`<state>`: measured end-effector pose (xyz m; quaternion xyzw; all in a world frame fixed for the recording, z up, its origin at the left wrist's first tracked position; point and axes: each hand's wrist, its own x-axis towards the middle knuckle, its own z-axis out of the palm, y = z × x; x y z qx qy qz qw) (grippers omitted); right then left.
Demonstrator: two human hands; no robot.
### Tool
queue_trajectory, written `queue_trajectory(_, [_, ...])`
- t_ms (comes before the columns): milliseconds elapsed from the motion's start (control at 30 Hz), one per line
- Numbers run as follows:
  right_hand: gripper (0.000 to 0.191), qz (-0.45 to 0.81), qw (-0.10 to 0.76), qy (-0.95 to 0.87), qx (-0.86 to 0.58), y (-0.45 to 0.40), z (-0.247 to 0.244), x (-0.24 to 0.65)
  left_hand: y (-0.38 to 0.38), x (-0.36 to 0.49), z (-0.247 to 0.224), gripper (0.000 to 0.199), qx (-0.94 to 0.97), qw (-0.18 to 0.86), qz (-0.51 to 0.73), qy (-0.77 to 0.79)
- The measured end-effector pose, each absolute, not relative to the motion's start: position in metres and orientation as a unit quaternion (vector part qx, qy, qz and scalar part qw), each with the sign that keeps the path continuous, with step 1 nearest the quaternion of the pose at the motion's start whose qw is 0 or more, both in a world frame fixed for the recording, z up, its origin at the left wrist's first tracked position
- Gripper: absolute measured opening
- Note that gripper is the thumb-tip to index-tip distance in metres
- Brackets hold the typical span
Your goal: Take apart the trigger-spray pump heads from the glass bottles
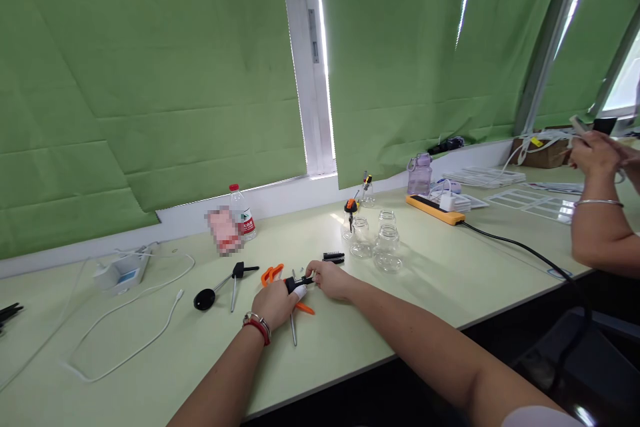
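My left hand (277,305) is closed around a black fitting with a metal section (299,282), just above the table. Fingers of my right hand (329,279) pinch the fitting's far end; any small part between them is too small to make out. An orange clamp (271,274) shows beside and under my left hand, and a metal rod (294,332) sticks out below it. Two black ridged pieces (333,257) lie just beyond my right hand. To the left is a black round-ended stand (204,299) with metal rods and a black joint (239,270).
Several clear glass jars (388,240) stand behind my right hand, some holding tools. A water bottle (245,213), a white cable (150,353) and a white power strip (120,271) are leftward. Rightward are an orange power strip (435,209), a purple bottle (420,173) and another person's hands (597,150).
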<state>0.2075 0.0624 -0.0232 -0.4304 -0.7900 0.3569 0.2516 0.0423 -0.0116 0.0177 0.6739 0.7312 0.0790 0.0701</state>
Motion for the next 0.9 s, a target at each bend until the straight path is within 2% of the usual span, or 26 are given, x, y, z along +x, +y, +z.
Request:
queue_trajectory(433, [0.014, 0.38, 0.275, -0.774, -0.427, 0.065, -0.03, 0.209, -0.014, 0.043, 0.02, 0.048, 0.667, 0.073, 0.092, 0.736])
queue_trajectory(733, [0.011, 0.463, 0.268, -0.733, -0.42, 0.06, -0.015, 0.23, -0.016, 0.041, 0.019, 0.048, 0.666, 0.091, 0.101, 0.734])
queue_trajectory(900, [0.006, 0.437, 0.302, -0.701, -0.477, 0.067, -0.006, 0.254, -0.018, 0.042, 0.021, 0.046, 0.663, 0.098, 0.101, 0.736])
